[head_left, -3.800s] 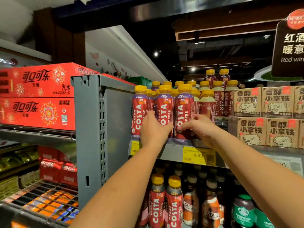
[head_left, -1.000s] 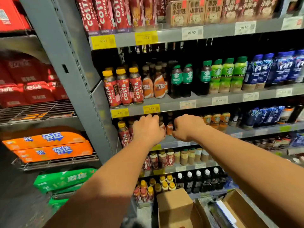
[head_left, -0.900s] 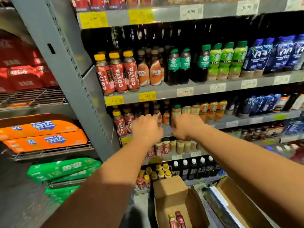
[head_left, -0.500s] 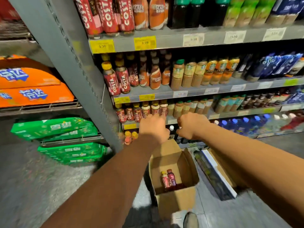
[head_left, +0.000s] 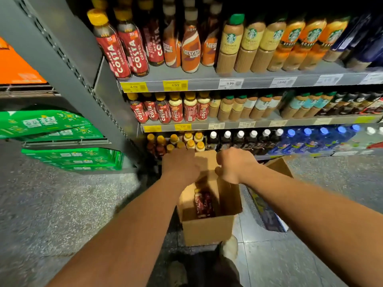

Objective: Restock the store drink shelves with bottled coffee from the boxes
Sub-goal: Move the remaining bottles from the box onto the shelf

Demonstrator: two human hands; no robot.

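An open cardboard box (head_left: 207, 230) stands on the floor in front of the drink shelves. Two red Costa coffee bottles (head_left: 204, 203) stand inside it. My left hand (head_left: 180, 165) hovers over the box's far left rim, fingers curled, holding nothing that I can see. My right hand (head_left: 234, 164) hangs above the far right rim, loosely closed and empty. Rows of red Costa bottles (head_left: 122, 46) fill the left end of the shelves above, with more Costa bottles (head_left: 170, 108) one shelf lower.
A grey shelf upright (head_left: 68, 65) slants down on the left. Green drink cases (head_left: 72, 158) sit low at left. A second open box (head_left: 279, 164) and a flat blue carton (head_left: 267, 214) lie right of the box. My shoe (head_left: 230, 248) touches the box's near side.
My view and both hands have dropped from the top shelf down to the floor box. The hands are now right above its opening.
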